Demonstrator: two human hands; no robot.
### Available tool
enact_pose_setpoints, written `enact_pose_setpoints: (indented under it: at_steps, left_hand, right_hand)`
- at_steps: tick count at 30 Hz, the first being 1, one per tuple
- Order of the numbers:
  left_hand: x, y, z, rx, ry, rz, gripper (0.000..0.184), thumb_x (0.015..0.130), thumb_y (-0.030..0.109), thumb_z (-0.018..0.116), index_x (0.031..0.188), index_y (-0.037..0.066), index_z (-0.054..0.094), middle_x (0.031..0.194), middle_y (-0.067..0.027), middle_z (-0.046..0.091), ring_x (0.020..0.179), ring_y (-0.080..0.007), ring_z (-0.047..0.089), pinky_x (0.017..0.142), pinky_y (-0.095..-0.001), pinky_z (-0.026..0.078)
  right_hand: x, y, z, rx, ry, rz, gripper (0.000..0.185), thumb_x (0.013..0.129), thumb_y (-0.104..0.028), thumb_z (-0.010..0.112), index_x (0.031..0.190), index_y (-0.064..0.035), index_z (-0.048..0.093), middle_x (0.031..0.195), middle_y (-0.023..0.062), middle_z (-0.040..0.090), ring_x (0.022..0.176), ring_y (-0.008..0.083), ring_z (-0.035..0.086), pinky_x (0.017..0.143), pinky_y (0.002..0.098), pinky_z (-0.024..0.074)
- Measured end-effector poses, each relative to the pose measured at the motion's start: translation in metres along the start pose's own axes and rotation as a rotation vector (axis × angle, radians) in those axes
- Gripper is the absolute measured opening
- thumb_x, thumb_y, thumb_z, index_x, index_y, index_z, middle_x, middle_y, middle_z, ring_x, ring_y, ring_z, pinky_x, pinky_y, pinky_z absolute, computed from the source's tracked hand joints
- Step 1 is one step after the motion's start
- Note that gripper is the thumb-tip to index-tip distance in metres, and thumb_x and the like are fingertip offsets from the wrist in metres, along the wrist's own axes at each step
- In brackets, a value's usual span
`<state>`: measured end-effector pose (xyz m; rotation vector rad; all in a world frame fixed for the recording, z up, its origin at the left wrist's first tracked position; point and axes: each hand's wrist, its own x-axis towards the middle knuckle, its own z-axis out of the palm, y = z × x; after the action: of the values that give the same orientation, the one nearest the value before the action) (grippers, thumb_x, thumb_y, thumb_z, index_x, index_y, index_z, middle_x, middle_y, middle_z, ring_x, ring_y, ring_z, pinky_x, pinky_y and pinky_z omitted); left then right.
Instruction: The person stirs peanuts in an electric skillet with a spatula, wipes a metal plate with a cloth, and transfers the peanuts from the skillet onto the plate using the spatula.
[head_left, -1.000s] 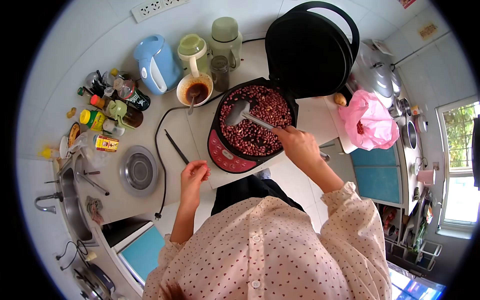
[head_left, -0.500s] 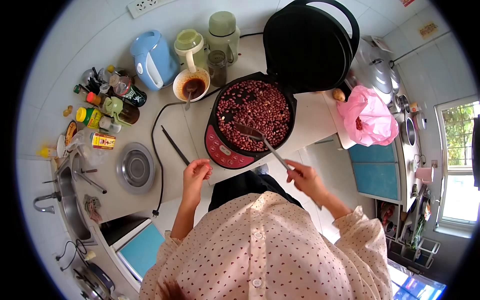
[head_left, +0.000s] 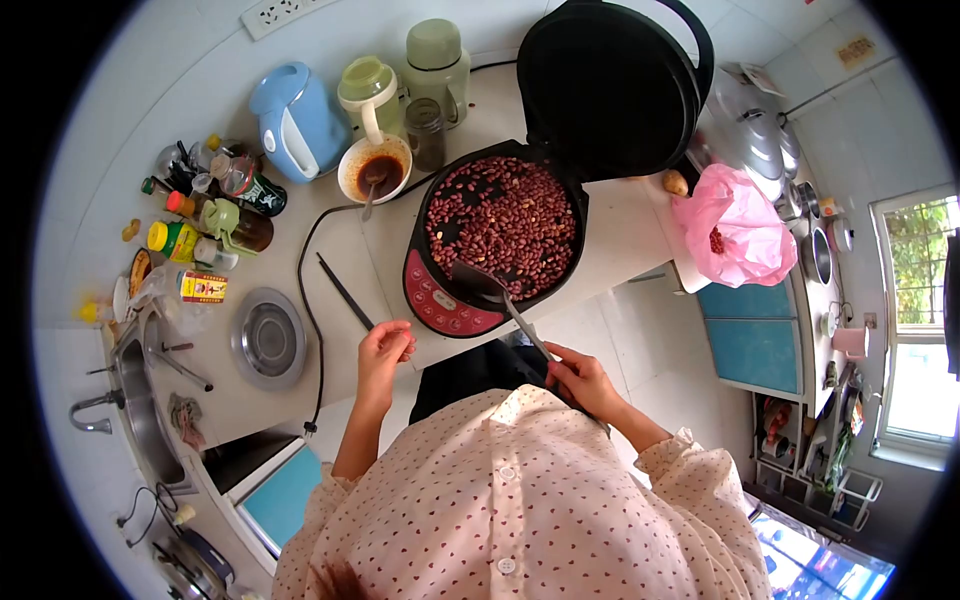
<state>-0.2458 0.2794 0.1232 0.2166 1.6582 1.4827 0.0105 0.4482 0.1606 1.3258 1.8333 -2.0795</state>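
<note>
An electric griddle pan [head_left: 412, 290] with a red control panel stands with its black lid [head_left: 608, 95] raised. Reddish-brown peanuts [head_left: 520, 225] are spread over its dark plate, with bare patches at the left and front. My right hand [head_left: 585, 382] grips the handle of a spatula [head_left: 481, 281], whose blade rests at the near side of the pan among the peanuts. Beside the counter's front edge, my left hand [head_left: 385, 350] is closed, fingers curled, and nothing shows in it. Just past it lie black chopsticks [head_left: 345, 291], their near ends close to my fingers.
Behind the pan stand a bowl of dark sauce [head_left: 384, 165] with a spoon, a glass jar [head_left: 425, 135], green jugs and a blue kettle [head_left: 300, 122]. A black cord [head_left: 304, 270] crosses the counter beside a metal plate [head_left: 268, 338]. At right sits a pink plastic bag [head_left: 735, 225].
My right hand has drawn the spatula left and toward my body, and its blade has moved to the pan's near left edge. The peanuts have shifted. My left hand stays near the chopsticks.
</note>
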Motion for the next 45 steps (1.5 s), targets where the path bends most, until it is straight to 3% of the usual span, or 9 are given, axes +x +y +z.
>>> enact_pose_setpoints:
  at_steps: [8,19,24,28,33,34,35,38,45]
  left_hand:
    - [0.0,0.002,0.0,0.027,0.011,-0.016,0.017,0.085,0.013,0.056,0.098,0.002,0.057,0.079,-0.0022,0.058,0.07,-0.0084,0.053,0.064,-0.022,0.042]
    - [0.002,0.004,0.004,0.025,-0.004,-0.009,0.016,0.085,0.012,0.055,0.098,0.002,0.057,0.078,-0.001,0.057,0.07,-0.0074,0.052,0.063,-0.0211,0.041]
    - [0.001,0.001,0.004,0.032,-0.002,-0.017,0.016,0.085,0.011,0.054,0.098,0.003,0.057,0.079,-0.0015,0.057,0.07,-0.0081,0.053,0.063,-0.0214,0.042]
    - [0.001,0.0,0.002,0.043,-0.004,-0.024,0.017,0.086,0.011,0.053,0.1,0.003,0.056,0.081,-0.003,0.058,0.071,-0.0093,0.053,0.064,-0.022,0.042]
    - [0.002,-0.002,0.0,0.048,0.001,-0.026,0.017,0.086,0.011,0.053,0.1,0.002,0.056,0.081,-0.003,0.058,0.071,-0.0089,0.053,0.064,-0.0215,0.042]
    - [0.003,-0.002,0.0,0.041,-0.002,-0.025,0.017,0.086,0.011,0.053,0.1,0.002,0.056,0.081,-0.0029,0.058,0.071,-0.0088,0.053,0.065,-0.0213,0.042]
    - [0.004,-0.001,0.0,0.038,-0.002,-0.02,0.017,0.086,0.011,0.053,0.1,0.002,0.056,0.081,-0.0029,0.058,0.071,-0.0088,0.053,0.065,-0.0213,0.042]
    - [0.004,-0.003,-0.001,0.018,0.005,-0.015,0.017,0.086,0.012,0.053,0.1,0.002,0.056,0.081,-0.0029,0.058,0.071,-0.0088,0.053,0.065,-0.0213,0.043]
    - [0.0,-0.003,0.001,0.011,0.021,-0.004,0.016,0.085,0.013,0.056,0.098,0.004,0.059,0.079,-0.0014,0.058,0.071,-0.0085,0.054,0.064,-0.0218,0.043]
  right_hand:
    - [0.024,0.037,-0.013,-0.072,0.037,-0.129,0.037,0.09,-0.013,0.05,0.126,-0.0065,0.049,0.07,-0.0001,0.059,0.051,0.0048,0.045,0.047,0.0199,0.0388]
    - [0.077,0.006,-0.055,-0.094,0.434,-0.38,0.034,0.088,-0.009,0.051,0.122,-0.008,0.053,0.067,0.0008,0.059,0.048,0.0056,0.044,0.047,0.0224,0.0397]
    - [0.099,0.009,-0.067,-0.201,0.628,-0.346,0.033,0.088,-0.012,0.051,0.121,-0.0097,0.054,0.065,0.0036,0.06,0.048,0.0077,0.046,0.048,0.0245,0.0412]
    - [0.097,0.033,-0.047,-0.189,0.568,-0.388,0.033,0.088,-0.014,0.052,0.121,-0.009,0.054,0.064,0.0051,0.061,0.049,0.0088,0.05,0.05,0.0262,0.0434]
    - [0.067,0.029,-0.017,-0.229,0.416,-0.352,0.032,0.086,-0.01,0.055,0.117,-0.0054,0.055,0.07,0.0118,0.062,0.065,0.0156,0.061,0.064,0.0283,0.0485]
    - [0.059,0.02,-0.017,-0.295,0.373,-0.366,0.033,0.084,-0.008,0.055,0.117,-0.0066,0.056,0.075,0.0142,0.063,0.067,0.0216,0.063,0.064,0.0305,0.0489]
    - [0.058,0.015,-0.019,-0.298,0.374,-0.371,0.033,0.084,-0.008,0.055,0.117,-0.0066,0.056,0.075,0.0142,0.063,0.067,0.0216,0.063,0.064,0.0305,0.0489]
    - [0.062,-0.012,-0.026,-0.591,0.424,-0.642,0.032,0.082,-0.007,0.056,0.115,-0.0119,0.058,0.073,0.0162,0.059,0.065,0.0334,0.06,0.059,0.0392,0.0479]
    - [0.126,-0.079,-0.038,-1.185,0.52,-0.582,0.043,0.082,-0.007,0.048,0.123,-0.0199,0.049,0.082,0.0146,0.055,0.067,0.0304,0.061,0.059,0.0393,0.0502]
